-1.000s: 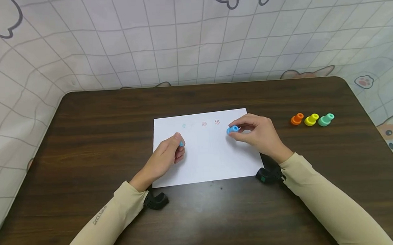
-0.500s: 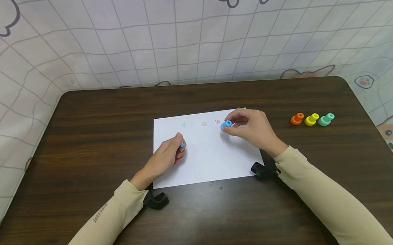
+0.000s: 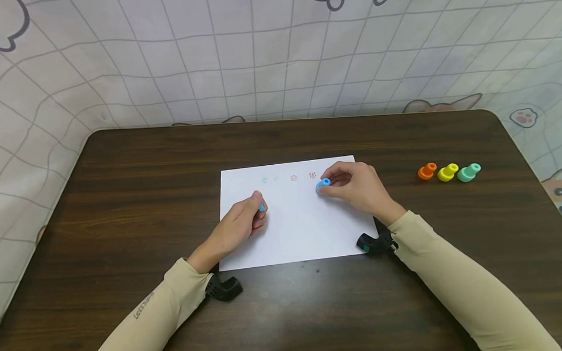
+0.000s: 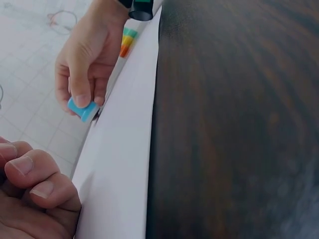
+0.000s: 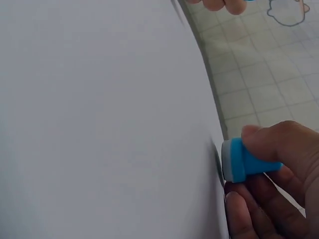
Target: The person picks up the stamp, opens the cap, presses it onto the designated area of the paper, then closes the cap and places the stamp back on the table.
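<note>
My right hand [image 3: 359,188] pinches a blue toy stamp [image 3: 322,184] by its handle, over the right part of a white sheet of paper [image 3: 292,227]. In the right wrist view the pale stamping end of the stamp [image 5: 239,160] faces the paper, at or very near it; whether they touch I cannot tell. My left hand [image 3: 238,222] stays over the paper's left side with curled fingers, holding a small blue piece [image 3: 261,208], probably the stamp's cap, mostly hidden. Faint prints, among them a red flower [image 3: 293,178], run along the paper's top edge.
Orange [image 3: 427,171], yellow [image 3: 448,172] and teal [image 3: 470,172] stamps stand in a row to the right of the paper. The dark wooden table [image 3: 145,192] ends at a white gridded cloth [image 3: 266,55] behind. Black wrist cameras sit under both wrists.
My right hand has moved left with the blue stamp, then slightly nearer to me, ending just below the rightmost red print. The left hand has barely moved.
</note>
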A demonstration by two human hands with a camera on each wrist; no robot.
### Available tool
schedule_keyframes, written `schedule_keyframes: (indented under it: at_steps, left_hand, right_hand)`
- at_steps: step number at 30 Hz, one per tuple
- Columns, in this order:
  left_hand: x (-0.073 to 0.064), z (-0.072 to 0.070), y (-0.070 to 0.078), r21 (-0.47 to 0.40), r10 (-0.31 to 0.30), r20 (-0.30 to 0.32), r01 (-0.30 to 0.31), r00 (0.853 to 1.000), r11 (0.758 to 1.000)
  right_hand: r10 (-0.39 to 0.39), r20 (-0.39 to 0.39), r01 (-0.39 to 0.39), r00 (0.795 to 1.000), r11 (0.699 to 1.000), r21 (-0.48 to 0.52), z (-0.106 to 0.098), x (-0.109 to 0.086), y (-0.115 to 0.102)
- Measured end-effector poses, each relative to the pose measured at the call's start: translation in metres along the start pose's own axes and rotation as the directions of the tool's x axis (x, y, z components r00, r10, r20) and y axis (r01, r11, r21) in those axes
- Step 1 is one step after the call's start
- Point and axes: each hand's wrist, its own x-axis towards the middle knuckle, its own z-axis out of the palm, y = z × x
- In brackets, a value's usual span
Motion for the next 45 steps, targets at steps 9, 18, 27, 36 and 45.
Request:
schedule_keyframes:
  at_steps: [9,18,27,36,45]
  left_hand:
    - [-0.002,0.002,0.002,0.005,0.01,0.008,-0.01,1.0,1.0]
    - [0.0,0.002,0.002,0.016,0.022,0.009,-0.022,1.0,1.0]
    - [0.0,0.003,0.002,0.008,0.024,0.019,-0.024,1.0,1.0]
    - [-0.002,0.004,0.009,0.022,0.046,0.033,-0.047,0.998,0.999]
    - [-0.003,0.005,0.006,0.022,0.038,0.025,-0.038,0.999,0.999]
  right_hand:
    - [-0.018,-0.016,0.017,1.0,0.999,-0.047,0.004,-0.004,0.003]
    - [-0.057,-0.029,0.053,0.998,0.99,-0.131,0.005,-0.005,-0.001]
    - [-0.039,-0.03,0.033,0.999,0.983,-0.183,0.006,-0.006,-0.005]
    - [-0.051,-0.044,0.043,0.998,0.984,-0.175,0.003,-0.008,-0.01]
    - [-0.02,-0.047,0.012,0.999,0.987,-0.157,0.006,-0.008,-0.007]
